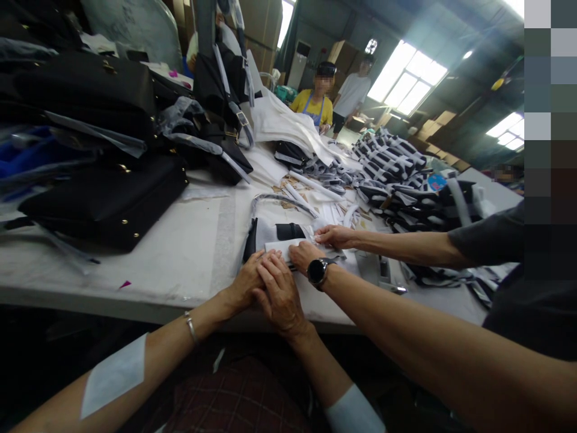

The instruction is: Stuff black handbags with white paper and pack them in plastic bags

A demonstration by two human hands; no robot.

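On the table's near side lies a small black bag (288,231) partly covered in white wrapping (276,246). My left hand (246,282) rests at its near left edge, fingers stretched and partly hidden under my other hand. Over them lies my right hand (279,291), its fingers extended, touching the left fingers and holding nothing I can see. A co-worker's hand (303,255), with a black watch (317,270) at the wrist, presses on the wrapping. The co-worker's other hand (336,236) pinches the white material at the bag's right end. A clear-wrapped handle (279,197) arches behind the bag.
Black handbags (108,201) are stacked at left on the white table (189,240). White sheets (288,123) and paper strips lie behind the small bag. To the right is a heap of black-and-white wrapped pieces (392,162). A person in yellow (311,102) is farther back.
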